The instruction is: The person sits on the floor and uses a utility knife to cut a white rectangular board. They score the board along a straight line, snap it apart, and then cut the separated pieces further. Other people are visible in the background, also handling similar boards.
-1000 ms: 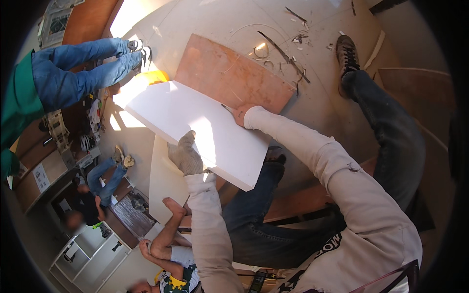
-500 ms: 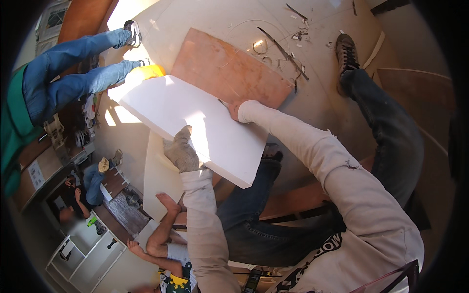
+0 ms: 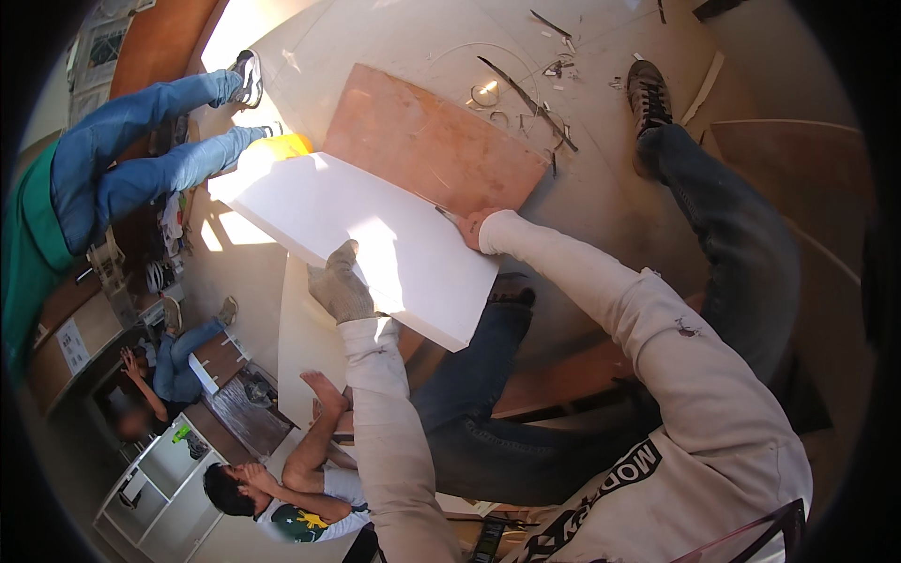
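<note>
A thick white panel (image 3: 310, 206) lies tilted across the middle, in front of me, with a patch of sunlight on it. My left hand (image 3: 342, 286), in a grey glove, grips its near edge with the thumb on top. At the far edge, toward the right end, my bare right hand (image 3: 477, 228) is closed on a small thin blade (image 3: 448, 216). The blade's tip points left along that edge; its handle is hidden in my fingers. Beyond the panel, a reddish-brown board (image 3: 422, 131) lies on the floor.
Dark strips (image 3: 530, 98) and small scraps litter the floor beyond the board. A yellow object (image 3: 282, 147) sits by the panel's far left end. One person in jeans (image 3: 150, 155) stands at left; another sits barefoot (image 3: 324, 389) at lower left. A white shelf frame (image 3: 160, 488) stands nearby.
My right hand and the blade have slid right along the panel's far edge. My left hand keeps its grip. The seated person's head has come into view, a hand near it.
</note>
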The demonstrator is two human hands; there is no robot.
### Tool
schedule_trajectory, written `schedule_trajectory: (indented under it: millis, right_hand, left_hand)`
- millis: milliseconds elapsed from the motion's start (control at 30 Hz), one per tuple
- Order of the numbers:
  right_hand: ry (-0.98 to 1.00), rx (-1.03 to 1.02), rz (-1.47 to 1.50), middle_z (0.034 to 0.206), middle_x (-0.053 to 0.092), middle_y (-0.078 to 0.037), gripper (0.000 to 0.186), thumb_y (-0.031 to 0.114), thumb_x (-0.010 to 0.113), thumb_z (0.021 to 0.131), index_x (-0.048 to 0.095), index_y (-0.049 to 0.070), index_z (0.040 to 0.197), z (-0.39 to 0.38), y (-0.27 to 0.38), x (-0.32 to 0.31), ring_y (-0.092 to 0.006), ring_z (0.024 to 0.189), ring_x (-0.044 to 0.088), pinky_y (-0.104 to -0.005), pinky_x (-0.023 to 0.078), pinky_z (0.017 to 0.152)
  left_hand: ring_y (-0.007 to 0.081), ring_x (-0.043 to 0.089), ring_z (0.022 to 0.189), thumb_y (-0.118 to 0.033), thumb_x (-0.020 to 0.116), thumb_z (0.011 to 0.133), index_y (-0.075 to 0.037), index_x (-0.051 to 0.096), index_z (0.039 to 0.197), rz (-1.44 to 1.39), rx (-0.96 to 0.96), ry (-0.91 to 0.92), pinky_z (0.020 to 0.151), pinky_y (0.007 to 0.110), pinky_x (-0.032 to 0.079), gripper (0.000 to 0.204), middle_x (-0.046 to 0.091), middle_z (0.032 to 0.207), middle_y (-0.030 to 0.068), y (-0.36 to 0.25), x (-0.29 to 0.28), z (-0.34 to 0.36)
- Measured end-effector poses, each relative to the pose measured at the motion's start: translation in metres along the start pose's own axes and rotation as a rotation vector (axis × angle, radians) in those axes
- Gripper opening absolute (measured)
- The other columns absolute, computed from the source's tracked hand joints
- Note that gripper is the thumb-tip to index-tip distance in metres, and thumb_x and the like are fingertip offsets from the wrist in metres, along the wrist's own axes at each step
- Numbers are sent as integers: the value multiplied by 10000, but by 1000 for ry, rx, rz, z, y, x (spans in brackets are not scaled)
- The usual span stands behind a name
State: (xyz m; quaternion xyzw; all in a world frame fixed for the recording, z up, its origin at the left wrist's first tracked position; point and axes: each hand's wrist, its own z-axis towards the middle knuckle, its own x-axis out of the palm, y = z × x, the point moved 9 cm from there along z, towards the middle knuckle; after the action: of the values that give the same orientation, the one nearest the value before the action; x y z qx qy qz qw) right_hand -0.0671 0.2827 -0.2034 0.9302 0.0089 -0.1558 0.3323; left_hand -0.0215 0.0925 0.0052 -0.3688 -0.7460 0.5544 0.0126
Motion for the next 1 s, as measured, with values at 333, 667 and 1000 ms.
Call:
schedule_trajectory:
  millis: [333,667,1000]
  right_hand:
    - [-541,340,448,1020,647,-272,554,477,324,1000,628,14,1026,-55,-133,40,-465,987,597,-493,486,863]
    - [-347,-2,939,797,646,-133,621,630,427,924,600,49,1058,-60,-85,104,-205,632,557,-364,475,629]
    - [-390,331,671,1163,602,-274,448,445,404,992,553,91,1222,-57,-68,105,-451,1127,544,-479,434,949]
  left_hand:
    - [253,642,712,69,673,723,135,638,994,-15,78,-125,685,349,566,281,660,888,144,-7,-2,1]
    - [258,644,728,98,653,690,130,593,1045,-226,139,-17,654,361,550,362,640,934,145,-4,-16,32]
    - [255,652,796,-62,736,728,96,603,1061,386,154,-147,724,368,536,391,667,948,167,-31,-12,22]
